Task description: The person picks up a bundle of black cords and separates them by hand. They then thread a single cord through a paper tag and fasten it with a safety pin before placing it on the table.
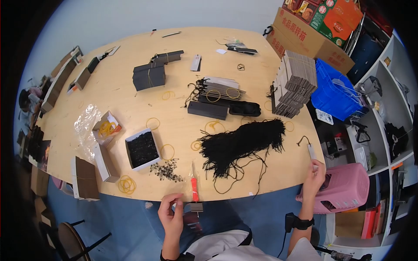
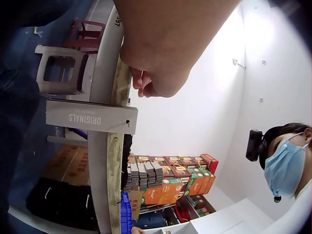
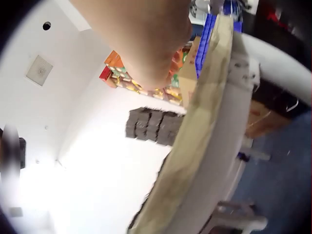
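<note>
My right hand (image 1: 314,177) is at the table's right edge and pinches a small grey hang tag (image 1: 311,151) with a black string loop. My left hand (image 1: 171,214) hovers at the front edge with its fingers loosely bent and nothing in them. Just right of it, a small stack of grey tags (image 1: 197,207) juts past the edge, below an orange-handled tool (image 1: 194,190). In the left wrist view the top tag (image 2: 90,116) reads ORIGINALS and has a hole near one end. A thick bundle of black strings (image 1: 241,145) lies between my hands.
A white box of black pieces (image 1: 142,148) stands left of centre, beside loose small pins (image 1: 166,169). Rubber bands (image 1: 127,185) lie around. Farther back are tag stacks (image 1: 296,82), a dark banded block (image 1: 149,76) and a blue crate (image 1: 333,89). A pink stool (image 1: 346,189) stands at the right.
</note>
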### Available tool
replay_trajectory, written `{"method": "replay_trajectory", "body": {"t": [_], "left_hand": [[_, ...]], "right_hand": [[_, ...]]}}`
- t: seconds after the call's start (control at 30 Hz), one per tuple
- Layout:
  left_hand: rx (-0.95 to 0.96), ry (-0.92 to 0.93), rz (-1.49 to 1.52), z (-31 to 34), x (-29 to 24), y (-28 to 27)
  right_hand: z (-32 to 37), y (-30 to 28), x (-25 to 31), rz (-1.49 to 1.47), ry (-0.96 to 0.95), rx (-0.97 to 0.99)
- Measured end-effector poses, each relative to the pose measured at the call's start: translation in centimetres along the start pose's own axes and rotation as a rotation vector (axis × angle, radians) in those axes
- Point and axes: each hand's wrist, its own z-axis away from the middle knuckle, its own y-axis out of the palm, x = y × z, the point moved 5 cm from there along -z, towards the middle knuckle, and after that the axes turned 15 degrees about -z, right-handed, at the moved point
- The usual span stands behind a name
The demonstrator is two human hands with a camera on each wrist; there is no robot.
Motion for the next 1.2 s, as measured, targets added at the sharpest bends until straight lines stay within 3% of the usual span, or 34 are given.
{"method": "replay_trajectory", "body": {"t": [0.03, 0.1, 0.13, 0.2, 0.33, 0.47, 1.03, 1.1, 1.13, 1.2], "left_hand": [[0.016, 0.04, -0.038, 0.0, 0.2, 0.1], [0.008, 0.051, -0.049, 0.0, 0.2, 0.0], [0.013, 0.056, -0.052, 0.1, 0.2, 0.0], [-0.041, 0.023, -0.026, 0.1, 0.1, 0.1], [-0.078, 0.069, -0.122, 0.0, -0.3, 0.1], [-0.1, 0.119, -0.226, 0.1, -0.7, 0.2], [-0.115, 0.219, -0.306, -0.1, -2.1, 0.0], [-0.108, 0.212, -0.304, -0.1, -2.0, 0.0], [-0.108, 0.209, -0.304, -0.1, -1.9, 0.0], [-0.109, 0.213, -0.32, -0.1, -2.0, 0.1]], "right_hand": [[0.4, 0.8, 1.5, -0.007, 0.004, 0.005], [1.9, 5.3, 4.1, -0.241, 0.183, 0.486], [2.3, 6.1, 5.6, -0.249, 0.182, 0.491], [3.7, 8.6, 9.2, -0.371, 0.053, 0.761], [6.0, 11.8, 13.1, -0.415, -0.056, 0.955], [8.9, 13.9, 17.2, -0.223, -0.261, 0.981], [6.4, 10.4, 14.1, -0.172, -0.302, 1.281], [6.1, 10.3, 14.0, -0.448, 0.041, 1.345], [6.0, 10.2, 14.4, -0.446, 0.041, 1.348], [5.6, 10.0, 14.9, -0.704, 0.302, 1.133]]}}
